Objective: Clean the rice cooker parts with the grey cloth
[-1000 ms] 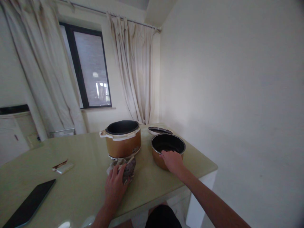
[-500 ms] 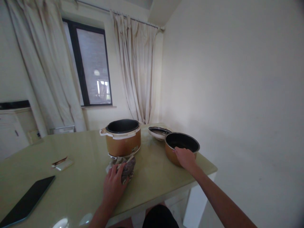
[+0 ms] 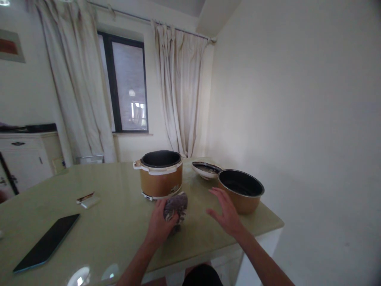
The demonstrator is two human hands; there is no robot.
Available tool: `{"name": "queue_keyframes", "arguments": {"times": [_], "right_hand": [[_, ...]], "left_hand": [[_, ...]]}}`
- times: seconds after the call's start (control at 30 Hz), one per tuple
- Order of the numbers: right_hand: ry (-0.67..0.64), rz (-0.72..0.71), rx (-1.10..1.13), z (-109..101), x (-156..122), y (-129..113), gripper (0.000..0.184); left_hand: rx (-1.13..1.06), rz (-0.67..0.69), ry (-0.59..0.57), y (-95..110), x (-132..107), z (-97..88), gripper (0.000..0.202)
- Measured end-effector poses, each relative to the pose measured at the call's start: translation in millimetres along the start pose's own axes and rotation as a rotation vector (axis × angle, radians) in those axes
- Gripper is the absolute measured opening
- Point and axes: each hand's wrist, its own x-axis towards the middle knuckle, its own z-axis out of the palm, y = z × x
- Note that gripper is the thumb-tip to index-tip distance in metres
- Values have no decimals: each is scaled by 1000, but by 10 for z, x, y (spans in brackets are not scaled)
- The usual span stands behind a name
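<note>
A crumpled grey patterned cloth (image 3: 176, 206) is gripped in my left hand (image 3: 160, 222), just above the table in front of the cooker. That cooker body (image 3: 160, 180), gold with a white rim and a dark inside, stands upright with its top uncovered. My right hand (image 3: 226, 212) is empty, fingers apart, close to the near left side of a gold pot (image 3: 242, 201) with a black inside. Whether its fingertips touch the pot I cannot tell. Behind the pot lies a round lid (image 3: 205, 170), its underside facing up.
The greenish glossy table (image 3: 119, 222) ends at a right corner near the wall (image 3: 312, 139). On the left lie a dark flat tablet (image 3: 49, 242) and a small white packet (image 3: 90, 201) with a thin brown item (image 3: 85, 197). A curtained window (image 3: 129, 85) stands behind.
My right hand has let go of the pot's rim and moved down and left of it. My left hand has lifted the cloth and shifted right with it. The view has turned slightly left.
</note>
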Motion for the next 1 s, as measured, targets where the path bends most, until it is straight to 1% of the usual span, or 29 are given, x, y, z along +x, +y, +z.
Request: {"name": "queue_keyframes", "arguments": {"times": [0.03, 0.07, 0.1, 0.13, 0.17, 0.2, 0.23, 0.27, 0.3, 0.33, 0.37, 0.4, 0.43, 0.47, 0.57, 0.6, 0.67, 0.77, 0.9, 1.0], "right_hand": [[-77, -45, 173, 200, -48, -94, 88], [-132, -47, 340, 405, -86, -175, 105], [-142, -7, 489, 599, -111, -235, 111], [-128, 78, 587, 771, -123, -271, 106], [-88, 173, 638, 912, -123, -285, 101], [-39, 273, 666, 1018, -114, -278, 94], [9, 362, 673, 1088, -101, -259, 88], [45, 430, 674, 1127, -88, -235, 84], [67, 477, 679, 1143, -78, -213, 81], [74, 500, 694, 1143, -74, -199, 79], [72, 504, 719, 1134, -75, -195, 78], [61, 493, 752, 1123, -80, -204, 79], [52, 472, 790, 1114, -85, -222, 80], [48, 451, 834, 1108, -89, -247, 82], [104, 443, 962, 1109, -86, -330, 84], [143, 462, 992, 1111, -80, -352, 83], [217, 507, 1032, 1111, -70, -382, 79], [265, 569, 1053, 1090, -68, -402, 76], [309, 653, 1033, 1046, -70, -383, 72], [394, 759, 1019, 1044, -56, -328, 72]], "left_hand": [[-83, 21, -18, 140, 34, 85, 41], [-156, 38, -66, 279, 73, 165, 44], [-204, 55, -136, 408, 120, 230, 50], [-199, 74, -205, 520, 182, 270, 50], [-134, 100, -262, 610, 265, 280, 48], [-28, 138, -268, 675, 369, 256, 47], [106, 186, -234, 714, 497, 202, 45], [251, 247, -157, 727, 644, 123, 47], [371, 308, -81, 716, 803, 28, 54], [467, 353, -27, 684, 968, -72, 58], [551, 379, -3, 634, 1130, -170, 64], [624, 376, 9, 572, 1281, -257, 72], [695, 363, -24, 507, 1415, -331, 78], [765, 344, -90, 444, 1529, -390, 78], [896, 272, -285, 317, 1745, -512, 63], [910, 268, -331, 300, 1780, -548, 58], [910, 299, -394, 290, 1800, -629, 54], [878, 357, -429, 293, 1731, -774, 57], [797, 385, -411, 327, 1504, -928, 63], [760, 419, -397, 428, 1266, -953, 64]]}}
